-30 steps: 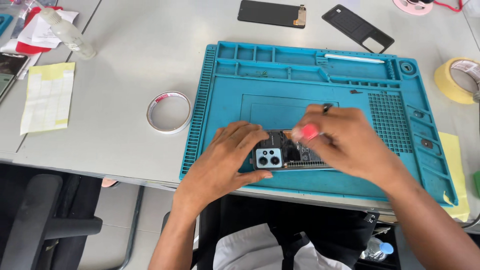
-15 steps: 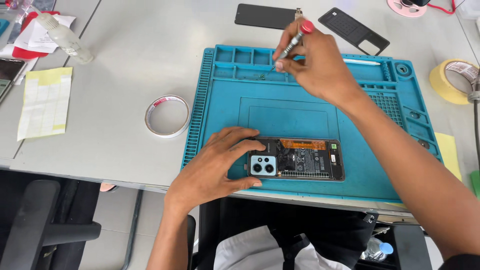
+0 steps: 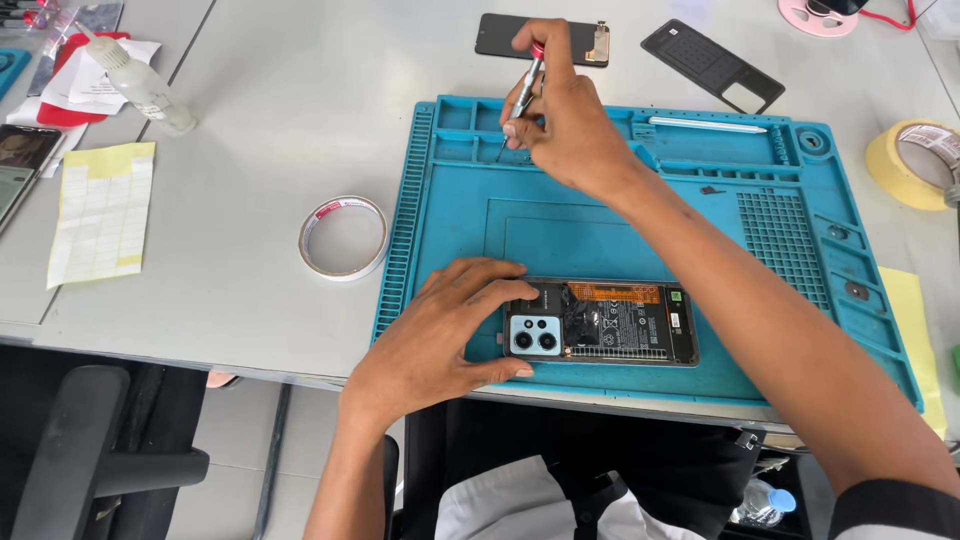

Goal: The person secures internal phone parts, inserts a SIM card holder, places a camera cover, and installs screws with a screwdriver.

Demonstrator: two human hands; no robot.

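An opened smartphone [image 3: 610,322] lies face down near the front edge of a blue repair mat [image 3: 450,230], its camera block and inner boards bare. My left hand [image 3: 445,335] rests on the phone's left end, fingers pressing beside the cameras. My right hand [image 3: 560,115] is stretched to the mat's far compartments and grips a small screwdriver [image 3: 524,88] with a red cap, its tip pointing down into a tray slot at the back left of the mat.
A tape roll [image 3: 343,236] lies left of the mat, a yellow sticker sheet [image 3: 100,212] and a clear bottle [image 3: 140,80] further left. A dark phone screen [image 3: 505,36] and a black back cover [image 3: 712,66] lie behind the mat. Yellow tape [image 3: 912,160] sits right.
My right hand lifted from the phone with the screwdriver and moved to the mat's far edge, then shifted left to the back-left compartments. My left hand stayed on the phone.
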